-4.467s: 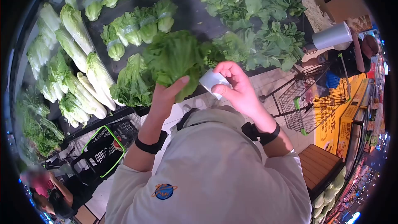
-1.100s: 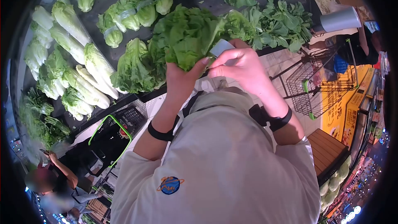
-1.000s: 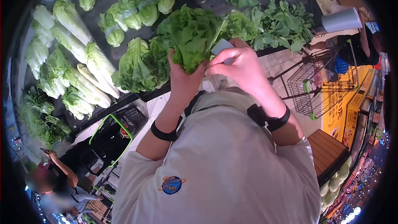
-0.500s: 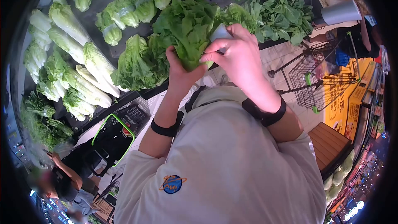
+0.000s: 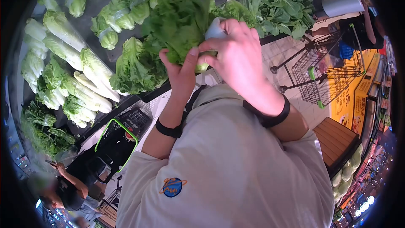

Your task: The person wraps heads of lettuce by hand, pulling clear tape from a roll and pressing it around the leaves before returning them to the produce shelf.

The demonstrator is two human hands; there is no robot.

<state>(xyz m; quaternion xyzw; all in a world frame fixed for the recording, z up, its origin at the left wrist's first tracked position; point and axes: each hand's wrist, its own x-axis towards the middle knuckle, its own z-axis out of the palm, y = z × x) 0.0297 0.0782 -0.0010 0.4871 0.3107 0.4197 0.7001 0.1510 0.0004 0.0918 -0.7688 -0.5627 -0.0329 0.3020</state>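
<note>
My left hand grips a leafy green lettuce near its base, with the thumb and fingers around the lower leaves. The leaves fan out away from me over the display and are slightly blurred. Close on the right, my right hand is closed, with its thumb and forefinger pinched beside the lettuce base. A pale white object, smooth and curved, is held in that hand; its kind cannot be made out, as the fingers cover part of it. Another lettuce lies on the display left of my left hand.
Long Chinese cabbages lie at the left, wrapped lettuces behind, and leafy greens at the back right. A shopping cart stands at right, a black basket with a green handle below left. A person is at lower left.
The lettuce and my left hand have shifted left, and the lettuce tilts further that way. My right hand has moved slightly left and down, still with the pale object. The view has shifted slightly.
</note>
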